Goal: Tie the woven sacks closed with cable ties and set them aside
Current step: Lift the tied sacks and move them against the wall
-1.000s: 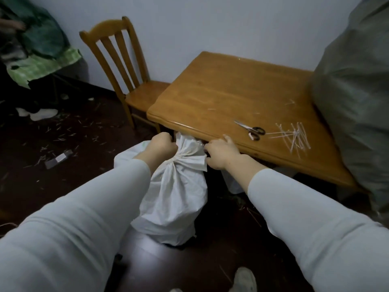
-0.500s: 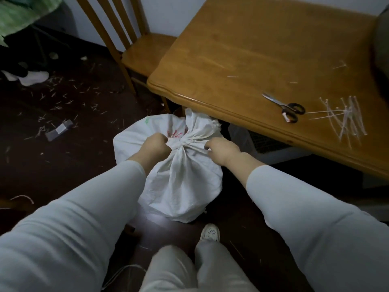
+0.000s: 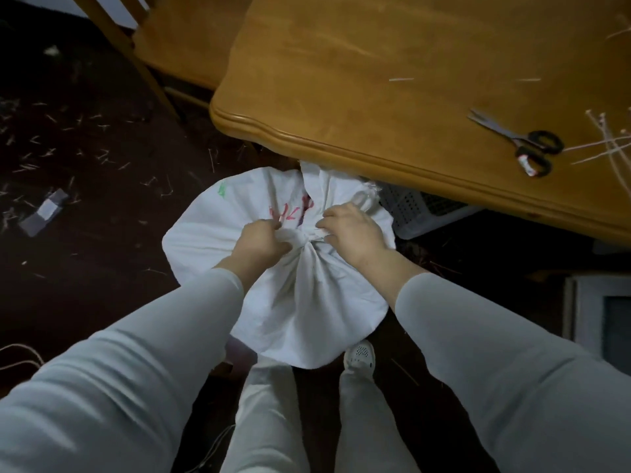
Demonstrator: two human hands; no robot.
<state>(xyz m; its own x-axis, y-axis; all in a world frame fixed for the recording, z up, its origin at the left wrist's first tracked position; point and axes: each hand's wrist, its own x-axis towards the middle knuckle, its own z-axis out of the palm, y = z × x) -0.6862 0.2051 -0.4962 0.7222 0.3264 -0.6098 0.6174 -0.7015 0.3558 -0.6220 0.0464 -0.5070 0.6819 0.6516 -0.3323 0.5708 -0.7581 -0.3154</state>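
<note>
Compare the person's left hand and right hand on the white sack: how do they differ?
The left hand is a closed fist gripping the sack's gathered neck from the left; the right hand lies flatter, its fingers pinching from the right. The left hand sits slightly nearer the person; the right hand is nearer the table. Both grasp the same bunched neck.

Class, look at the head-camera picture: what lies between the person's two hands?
In the head view, the gathered neck of the white woven sack lies between the left hand and right hand, both gripping it.

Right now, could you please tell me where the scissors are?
In the head view, the scissors lie on the wooden table at upper right, just left of the loose cable ties and apart from both hands.
</note>
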